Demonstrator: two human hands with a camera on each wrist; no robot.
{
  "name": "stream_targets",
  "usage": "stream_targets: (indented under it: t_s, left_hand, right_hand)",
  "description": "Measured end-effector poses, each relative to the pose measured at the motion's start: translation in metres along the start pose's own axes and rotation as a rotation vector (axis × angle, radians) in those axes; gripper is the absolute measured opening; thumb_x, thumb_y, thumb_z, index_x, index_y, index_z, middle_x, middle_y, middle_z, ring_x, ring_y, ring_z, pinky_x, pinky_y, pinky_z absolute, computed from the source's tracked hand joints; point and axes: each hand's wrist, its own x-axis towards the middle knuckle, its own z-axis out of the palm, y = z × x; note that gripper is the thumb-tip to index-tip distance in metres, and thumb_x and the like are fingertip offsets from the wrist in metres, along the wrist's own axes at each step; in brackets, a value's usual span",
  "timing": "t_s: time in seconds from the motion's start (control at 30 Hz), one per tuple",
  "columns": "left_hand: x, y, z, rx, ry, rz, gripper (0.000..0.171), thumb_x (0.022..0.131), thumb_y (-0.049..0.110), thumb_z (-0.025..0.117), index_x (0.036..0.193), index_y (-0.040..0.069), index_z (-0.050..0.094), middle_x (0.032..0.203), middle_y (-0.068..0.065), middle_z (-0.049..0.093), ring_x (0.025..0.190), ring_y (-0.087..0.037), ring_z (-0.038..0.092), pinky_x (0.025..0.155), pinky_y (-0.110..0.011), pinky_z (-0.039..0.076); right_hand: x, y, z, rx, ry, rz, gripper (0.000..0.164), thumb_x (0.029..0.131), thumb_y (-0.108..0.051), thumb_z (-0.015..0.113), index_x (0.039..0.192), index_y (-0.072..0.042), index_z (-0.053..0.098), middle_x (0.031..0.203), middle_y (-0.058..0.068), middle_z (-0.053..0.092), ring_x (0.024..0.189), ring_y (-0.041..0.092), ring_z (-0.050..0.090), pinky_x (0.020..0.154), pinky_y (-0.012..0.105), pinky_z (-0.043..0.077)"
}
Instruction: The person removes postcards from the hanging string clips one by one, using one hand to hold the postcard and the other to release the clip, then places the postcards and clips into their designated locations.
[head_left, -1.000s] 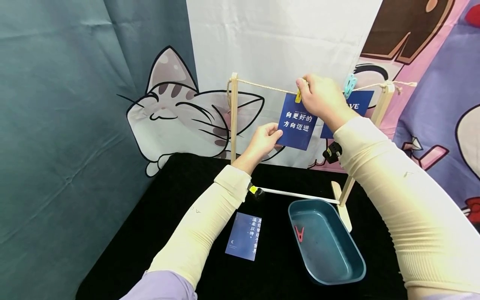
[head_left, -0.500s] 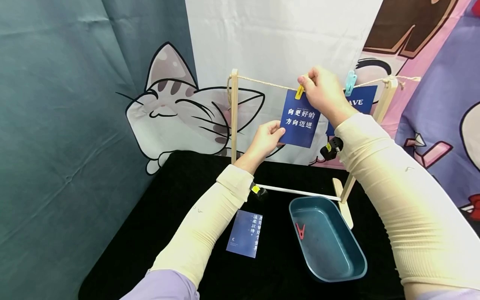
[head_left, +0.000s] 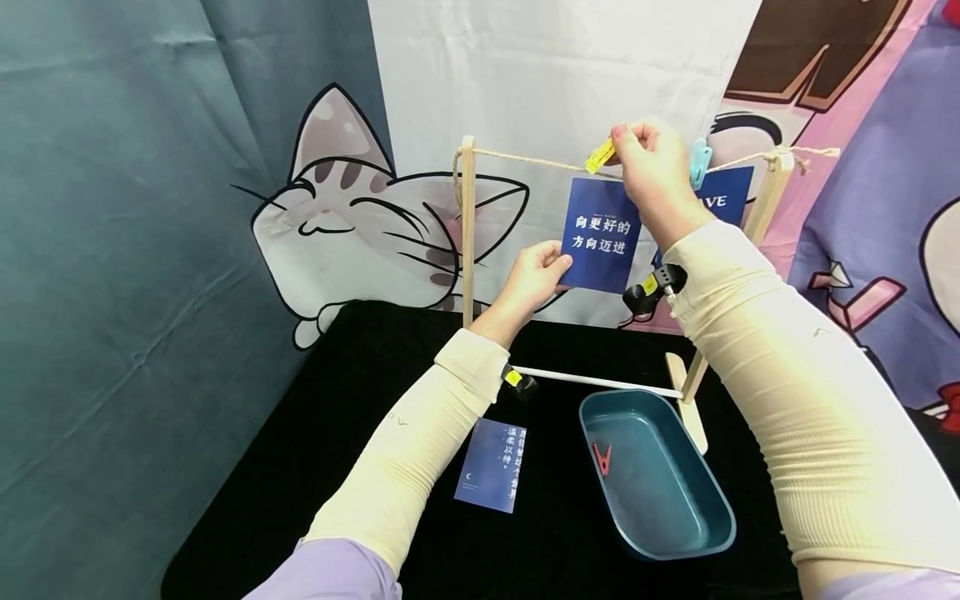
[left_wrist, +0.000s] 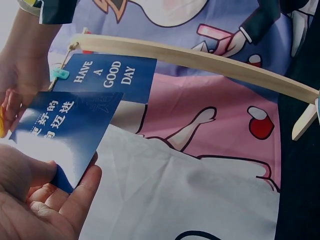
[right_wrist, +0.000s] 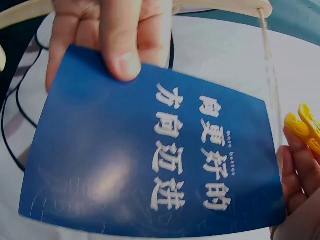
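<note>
My left hand (head_left: pixel 537 279) pinches the lower left edge of a blue card with white writing (head_left: pixel 602 237), its thumb in front. The card's top edge lies close under the rope (head_left: pixel 525 158) strung across a wooden frame. Up and to the right, my right hand (head_left: pixel 654 171) holds a yellow clothespin (head_left: pixel 600 156) between thumb and fingers, just over the rope. In the right wrist view the clothespin (right_wrist: pixel 305 127) is apart from the card. A second blue card (head_left: pixel 726 196) hangs from the rope by a light blue clothespin (head_left: pixel 701 164), partly hidden behind my right hand.
A third blue card (head_left: pixel 491 465) lies on the black tabletop. Right of it stands a teal basin (head_left: pixel 660 492) with a red clothespin (head_left: pixel 602 459) inside. The frame's wooden posts (head_left: pixel 468 233) rise at both sides, joined low down by a white rod (head_left: pixel 600 382).
The yellow clothespin was on the card's top edge at the rope; my right hand has lifted it up off the card. My left hand still holds the card in nearly the same place.
</note>
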Motion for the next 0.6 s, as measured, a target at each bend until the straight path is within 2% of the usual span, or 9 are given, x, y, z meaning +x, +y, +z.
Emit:
stream_targets:
  t_s: [0.07, 0.23, 0.37, 0.43, 0.53, 0.6]
  left_hand:
    - [0.0, -0.001, -0.001, -0.004, 0.002, 0.005, 0.017, 0.103, 0.003, 0.055, 0.11, -0.006, 0.068, 0.1, -0.019, 0.074, 0.084, -0.022, 0.073, 0.084, -0.042, 0.06]
    - [-0.001, -0.003, -0.002, -0.037, 0.003, 0.004, 0.017, 0.103, 0.002, 0.055, 0.111, -0.007, 0.067, 0.101, -0.021, 0.074, 0.085, -0.025, 0.074, 0.079, -0.036, 0.062]
    - [-0.002, -0.005, -0.007, -0.07, -0.016, -0.018, 0.019, 0.103, 0.001, 0.054, 0.118, -0.006, 0.064, 0.107, -0.021, 0.073, 0.088, -0.027, 0.074, 0.081, -0.036, 0.061]
    - [-0.002, -0.007, -0.011, -0.082, -0.026, -0.035, 0.024, 0.103, 0.001, 0.054, 0.124, -0.005, 0.062, 0.111, -0.021, 0.072, 0.09, -0.028, 0.074, 0.082, -0.038, 0.061]
    - [-0.004, -0.011, -0.017, -0.085, -0.031, -0.068, 0.033, 0.103, 0.003, 0.055, 0.136, 0.001, 0.057, 0.116, -0.019, 0.071, 0.092, -0.028, 0.074, 0.084, -0.039, 0.061]
    - [-0.006, -0.013, -0.02, -0.093, -0.026, -0.086, 0.042, 0.103, 0.002, 0.055, 0.144, 0.008, 0.053, 0.116, -0.019, 0.071, 0.091, -0.028, 0.073, 0.084, -0.041, 0.061]
  right_hand:
    - [0.0, 0.0, 0.002, 0.103, 0.035, -0.011, 0.024, 0.105, -0.019, 0.055, 0.082, -0.013, 0.06, 0.073, -0.012, 0.068, 0.079, 0.005, 0.065, 0.077, 0.019, 0.041]
    - [0.0, 0.002, 0.002, 0.355, 0.095, -0.022, 0.024, 0.105, -0.018, 0.054, 0.083, -0.01, 0.06, 0.075, -0.003, 0.071, 0.073, 0.009, 0.065, 0.069, 0.02, 0.045]
    - [-0.003, 0.004, -0.002, 0.516, 0.039, -0.032, 0.022, 0.105, -0.023, 0.053, 0.095, -0.004, 0.06, 0.08, 0.007, 0.072, 0.07, 0.015, 0.067, 0.067, 0.021, 0.055]
    - [-0.005, 0.005, -0.005, 0.579, 0.001, -0.036, 0.021, 0.104, -0.023, 0.055, 0.105, -0.002, 0.059, 0.08, 0.011, 0.071, 0.064, 0.018, 0.068, 0.062, 0.023, 0.058]
    - [-0.009, 0.007, -0.01, 0.637, -0.039, -0.051, 0.024, 0.102, -0.019, 0.059, 0.119, -0.002, 0.055, 0.079, 0.015, 0.07, 0.056, 0.02, 0.067, 0.055, 0.026, 0.058]
    - [-0.013, 0.01, -0.014, 0.664, -0.055, -0.059, 0.027, 0.101, -0.016, 0.061, 0.124, -0.004, 0.053, 0.079, 0.017, 0.07, 0.053, 0.021, 0.066, 0.053, 0.027, 0.058]
